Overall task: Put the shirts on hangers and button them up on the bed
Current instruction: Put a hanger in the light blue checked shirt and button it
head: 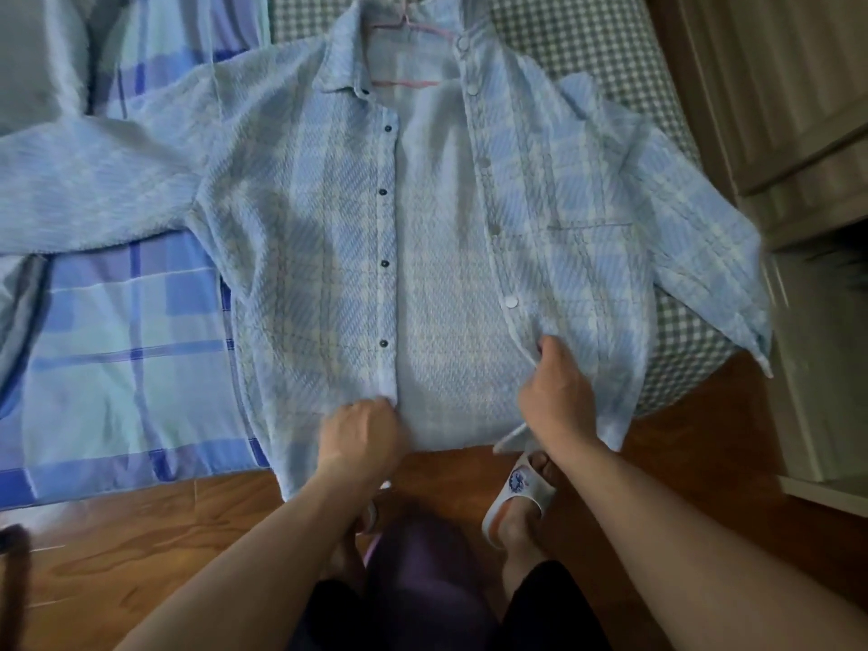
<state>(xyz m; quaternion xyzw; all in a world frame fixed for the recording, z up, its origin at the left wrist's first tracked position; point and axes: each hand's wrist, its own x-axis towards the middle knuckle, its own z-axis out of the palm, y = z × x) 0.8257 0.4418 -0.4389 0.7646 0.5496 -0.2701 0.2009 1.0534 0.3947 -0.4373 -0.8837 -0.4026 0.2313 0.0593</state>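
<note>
1. The shirt [329,237], light blue with a plaid pattern, lies face up on the bed [117,345], with its hem hanging a little over the bed edge toward the floor. A pink hanger [413,32] is already inside the collar, so in my judgement the step in hand is the buttoning, starting from the bottom.

2. The front is open. The placket with the dark snap halves [384,264] is on the left side, the placket with the white snap caps [510,302] is on the right, and they are well apart.

3. The left hand [361,439] pinches the bottom of the dark-snap placket near the hem, with curled fingers.

4. The right hand [554,392] grips the edge of the white-snap placket just below the lowest visible white snap. Its fingers are curled around the cloth.

5. Both forearms reach forward and down from the body, almost parallel, with the wrists above the bed edge.

6. To do it well, I think both edges should be pulled to the middle together, keeping the hems level so the lowest pair matches.

7. Press each snap flat against the mattress, and go upward 1 by 1 so no snap is skipped.
</note>
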